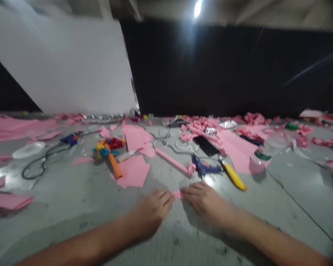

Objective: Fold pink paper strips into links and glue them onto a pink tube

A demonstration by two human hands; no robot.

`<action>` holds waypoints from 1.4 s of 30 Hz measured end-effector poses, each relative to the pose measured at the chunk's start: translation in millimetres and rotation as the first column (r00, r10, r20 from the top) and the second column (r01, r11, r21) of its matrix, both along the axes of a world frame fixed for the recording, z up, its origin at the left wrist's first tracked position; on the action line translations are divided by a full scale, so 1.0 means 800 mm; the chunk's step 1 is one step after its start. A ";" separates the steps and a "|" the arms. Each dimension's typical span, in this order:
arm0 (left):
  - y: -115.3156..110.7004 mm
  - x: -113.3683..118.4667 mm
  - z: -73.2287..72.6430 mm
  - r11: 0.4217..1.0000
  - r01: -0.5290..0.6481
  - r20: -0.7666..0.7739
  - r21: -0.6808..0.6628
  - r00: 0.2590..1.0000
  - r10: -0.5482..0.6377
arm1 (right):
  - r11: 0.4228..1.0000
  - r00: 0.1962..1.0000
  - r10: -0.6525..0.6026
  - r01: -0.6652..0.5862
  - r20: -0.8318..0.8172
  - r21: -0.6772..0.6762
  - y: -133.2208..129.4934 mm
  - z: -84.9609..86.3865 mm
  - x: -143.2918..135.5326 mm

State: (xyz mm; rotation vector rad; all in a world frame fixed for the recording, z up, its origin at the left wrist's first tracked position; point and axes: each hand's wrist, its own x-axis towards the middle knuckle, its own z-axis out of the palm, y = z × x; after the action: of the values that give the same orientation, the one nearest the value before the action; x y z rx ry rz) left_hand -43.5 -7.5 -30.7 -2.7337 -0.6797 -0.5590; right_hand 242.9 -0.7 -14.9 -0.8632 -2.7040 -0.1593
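Between my two hands a small strip of pink paper [177,194] shows, low over the grey surface. My left hand [155,207] closes on its left end, fingers curled and partly blurred. On the right end, my right hand [202,199] has its fingers pressed together. Most of the strip is hidden under the fingers. Just beyond lie a rolled pink paper tube [172,161] with a crumpled tip and a dark blue glue gun [205,167]. A yellow-handled tool [234,177] rests right of the glue gun.
A black phone [205,145] lies behind the glue gun. An orange stick with colourful paper petals [113,164] sits on pink sheets at the left. Pink scraps, cords, a second blue tool [70,139] and a clear plastic bottle [262,157] are spread about.
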 end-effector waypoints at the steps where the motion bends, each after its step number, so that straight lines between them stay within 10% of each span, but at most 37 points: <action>1: -0.002 0.001 0.009 1.000 0.008 -0.025 0.023 1.000 -0.008 | 0.996 1.000 0.020 -0.019 0.011 -0.088 -0.001 0.008 0.000; 19: -0.012 0.001 0.028 0.999 -0.013 -0.133 -0.038 0.991 0.008 | 0.956 0.998 0.062 -0.055 0.014 -0.287 -0.016 0.020 -0.005; 42: 0.006 -0.014 0.034 0.979 -0.072 0.010 -0.189 0.997 0.075 | 0.976 0.999 -0.038 0.043 0.028 -0.214 -0.012 0.036 0.026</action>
State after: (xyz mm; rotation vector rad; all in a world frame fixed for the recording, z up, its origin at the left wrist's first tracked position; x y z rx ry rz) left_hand -54.8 -3.0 -3.2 -2.8654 -0.8759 -0.5265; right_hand 263.4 -10.7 13.7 -0.9823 -2.7631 0.1180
